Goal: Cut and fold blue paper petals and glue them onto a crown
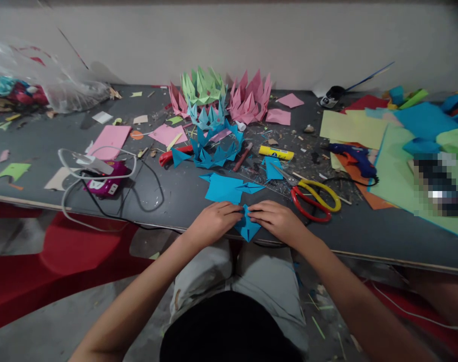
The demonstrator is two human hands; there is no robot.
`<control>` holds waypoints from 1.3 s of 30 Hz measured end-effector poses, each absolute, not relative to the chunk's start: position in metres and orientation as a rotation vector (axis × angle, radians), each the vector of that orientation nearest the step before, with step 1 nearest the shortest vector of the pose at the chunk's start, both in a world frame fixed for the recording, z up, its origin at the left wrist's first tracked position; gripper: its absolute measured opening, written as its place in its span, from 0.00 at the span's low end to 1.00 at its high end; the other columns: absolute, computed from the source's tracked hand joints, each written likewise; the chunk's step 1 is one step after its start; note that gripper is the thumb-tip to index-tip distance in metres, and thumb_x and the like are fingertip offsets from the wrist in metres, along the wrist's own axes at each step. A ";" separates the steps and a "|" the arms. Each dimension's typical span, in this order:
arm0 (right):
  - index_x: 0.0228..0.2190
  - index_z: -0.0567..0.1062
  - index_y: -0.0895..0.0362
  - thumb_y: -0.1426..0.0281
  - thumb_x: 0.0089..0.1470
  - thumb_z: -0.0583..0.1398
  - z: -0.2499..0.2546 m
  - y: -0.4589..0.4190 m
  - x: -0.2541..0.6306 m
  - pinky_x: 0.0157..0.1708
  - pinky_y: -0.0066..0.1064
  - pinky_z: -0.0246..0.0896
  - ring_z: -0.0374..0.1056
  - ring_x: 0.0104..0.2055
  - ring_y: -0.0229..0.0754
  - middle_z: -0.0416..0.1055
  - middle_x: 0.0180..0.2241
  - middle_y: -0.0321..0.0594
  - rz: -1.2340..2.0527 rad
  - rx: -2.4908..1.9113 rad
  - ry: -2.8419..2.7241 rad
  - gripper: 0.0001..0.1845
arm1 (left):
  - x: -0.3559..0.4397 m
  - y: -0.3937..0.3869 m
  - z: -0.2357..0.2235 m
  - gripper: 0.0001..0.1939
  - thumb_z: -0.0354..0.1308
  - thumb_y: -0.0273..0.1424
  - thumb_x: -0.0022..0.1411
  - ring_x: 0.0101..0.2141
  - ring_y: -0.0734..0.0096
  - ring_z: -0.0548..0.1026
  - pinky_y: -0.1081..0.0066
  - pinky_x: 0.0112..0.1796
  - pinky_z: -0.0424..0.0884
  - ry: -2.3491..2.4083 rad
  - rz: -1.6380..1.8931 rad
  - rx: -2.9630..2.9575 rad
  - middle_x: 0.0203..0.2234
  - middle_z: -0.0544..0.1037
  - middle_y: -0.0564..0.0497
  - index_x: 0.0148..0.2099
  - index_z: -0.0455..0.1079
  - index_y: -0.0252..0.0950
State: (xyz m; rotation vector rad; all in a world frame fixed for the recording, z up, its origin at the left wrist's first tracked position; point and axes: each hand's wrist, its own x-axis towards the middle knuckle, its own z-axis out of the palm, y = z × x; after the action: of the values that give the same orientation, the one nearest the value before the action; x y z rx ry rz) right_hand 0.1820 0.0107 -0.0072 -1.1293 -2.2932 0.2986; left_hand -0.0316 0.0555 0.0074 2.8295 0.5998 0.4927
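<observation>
A small folded piece of blue paper [248, 229] lies at the table's front edge, its point toward me. My left hand [218, 219] presses its closed fingers on the left side of the paper. From the other side, my right hand [277, 219] does likewise, fingertips on the upper right; both thumbs are largely hidden. Just beyond my hands is another blue paper [224, 188] with folded, pointed ends. Behind that stands a spiky ring of folded blue paper [217, 151]. Scissors [313, 198] with red and yellow handles lie right of my right hand.
A yellow glue stick [276, 153] and a blue glue gun [355, 157] lie to the right. Pink [251, 100] and green [203, 85] paper rings stand near the wall. At left, a purple power adapter [104, 183] trails cables. Paper sheets [342, 129] and scraps surround them.
</observation>
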 end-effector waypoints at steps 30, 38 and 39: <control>0.36 0.77 0.55 0.72 0.57 0.53 -0.009 0.010 0.184 0.39 0.35 0.65 0.67 0.41 0.42 0.74 0.39 0.42 0.292 -1.133 -2.348 0.12 | -0.033 0.056 0.008 0.10 0.48 0.27 0.64 0.40 0.67 0.73 0.67 0.41 0.70 0.578 0.483 2.890 0.43 0.75 0.47 0.41 0.70 0.33; 0.37 0.77 0.54 0.72 0.57 0.53 -0.012 0.010 0.185 0.40 0.35 0.65 0.67 0.42 0.42 0.74 0.40 0.42 0.263 -1.161 -2.371 0.12 | -0.026 0.054 0.011 0.08 0.49 0.27 0.63 0.44 0.66 0.72 0.67 0.41 0.69 0.617 0.383 2.970 0.45 0.74 0.46 0.38 0.69 0.33; 0.37 0.77 0.54 0.72 0.57 0.53 -0.012 0.010 0.185 0.40 0.34 0.65 0.67 0.42 0.42 0.74 0.40 0.42 0.251 -1.160 -2.371 0.12 | -0.024 0.054 0.012 0.08 0.49 0.27 0.63 0.45 0.65 0.71 0.67 0.40 0.69 0.613 0.371 2.979 0.46 0.74 0.46 0.38 0.69 0.33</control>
State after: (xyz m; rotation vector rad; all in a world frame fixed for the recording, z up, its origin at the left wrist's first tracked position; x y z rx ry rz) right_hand 0.1850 0.0098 -0.0123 -1.1601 -2.3709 0.2512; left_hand -0.0245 0.0539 0.0117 2.9793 0.6134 0.3707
